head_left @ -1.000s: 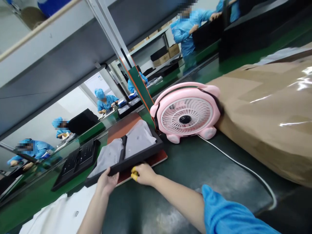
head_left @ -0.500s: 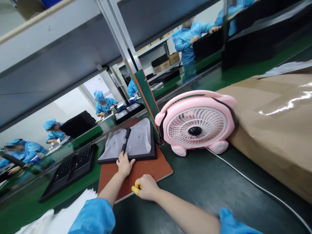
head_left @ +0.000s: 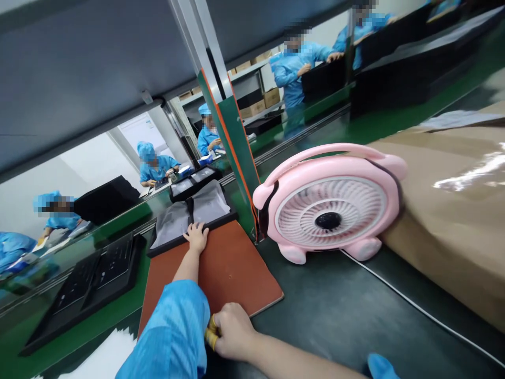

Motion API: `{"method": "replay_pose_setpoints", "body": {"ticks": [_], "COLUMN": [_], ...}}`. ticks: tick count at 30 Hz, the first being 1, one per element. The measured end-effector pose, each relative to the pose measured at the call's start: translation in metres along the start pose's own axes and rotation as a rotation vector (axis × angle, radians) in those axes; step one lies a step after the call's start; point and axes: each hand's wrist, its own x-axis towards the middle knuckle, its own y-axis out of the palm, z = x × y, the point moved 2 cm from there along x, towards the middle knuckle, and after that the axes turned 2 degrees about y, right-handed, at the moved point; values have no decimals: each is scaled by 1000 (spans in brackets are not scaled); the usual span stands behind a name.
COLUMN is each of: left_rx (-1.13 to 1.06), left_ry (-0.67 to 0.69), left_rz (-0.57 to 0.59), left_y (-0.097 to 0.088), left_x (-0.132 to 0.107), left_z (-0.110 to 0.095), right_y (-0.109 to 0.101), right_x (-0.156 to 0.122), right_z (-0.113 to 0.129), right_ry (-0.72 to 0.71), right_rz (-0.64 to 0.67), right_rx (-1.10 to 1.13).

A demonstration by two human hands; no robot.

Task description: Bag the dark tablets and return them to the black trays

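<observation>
My left hand reaches forward with its fingers spread against the near edge of a black tray. Two translucent white sheets cover the tray's compartments and hide what lies beneath. The tray rests at the far end of a reddish-brown board, by the green conveyor belt. My right hand is curled closed at the board's near edge, close to my left sleeve. Yellow covers sit on its fingertips, and nothing shows in its grip.
A pink fan stands right of the board, its white cable trailing across the dark bench. Beyond it is a large brown-wrapped bulk. Another black tray and white paper lie left. Several people in blue work opposite.
The sheet-covered tray has slid away from me towards the belt, my left hand at its edge, baring more board. My right hand stays curled near the board's front edge.
</observation>
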Motion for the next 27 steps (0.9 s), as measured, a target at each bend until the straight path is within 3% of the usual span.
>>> {"method": "replay_pose_setpoints", "body": {"ticks": [5,10,16,27], "left_rx": [114,104,70,-33], "left_ry": [8,-103,-60,194], "left_rz": [-91,-156,-182,251], "left_y": [5,15,10,13], "left_x": [2,4,-1,-25], "left_z": [-10,-28,-31,-46], "right_y": [11,18,18,25], "right_x": [3,8,6,6], "right_z": [-3,-3,-5,-13], "right_ry": [-28,-12,-40,-98], "right_rz": [-17,16,15,-67], "right_rx": [-26,-134,-118,-71]}}
